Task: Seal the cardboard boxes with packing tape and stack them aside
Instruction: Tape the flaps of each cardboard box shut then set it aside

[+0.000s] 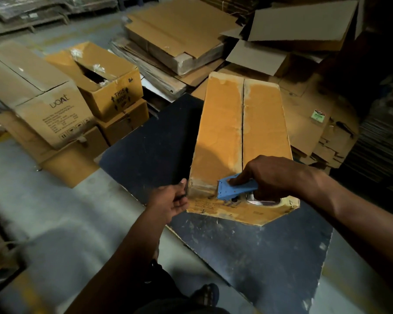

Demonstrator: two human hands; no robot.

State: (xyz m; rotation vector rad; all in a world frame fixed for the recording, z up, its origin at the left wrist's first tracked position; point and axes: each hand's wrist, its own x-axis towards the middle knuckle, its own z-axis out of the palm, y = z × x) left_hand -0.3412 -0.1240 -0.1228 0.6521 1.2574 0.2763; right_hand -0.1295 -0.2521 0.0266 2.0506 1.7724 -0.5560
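Taping step was just starting. Box (241, 132) sat on the dark board (259, 252), flaps closed, centre seam (243, 123) looked untaped. Right hand (270, 175) gripped the blue dispenser (235, 189) at the near top edge, forefinger pressed along its top, other fingers curled round the handle. Left hand (168, 205) steadied the near left corner, thumb on the edge, fingers loosely curled below. Next move probably calls for pulling the dispenser away along the seam while the box is held firm.
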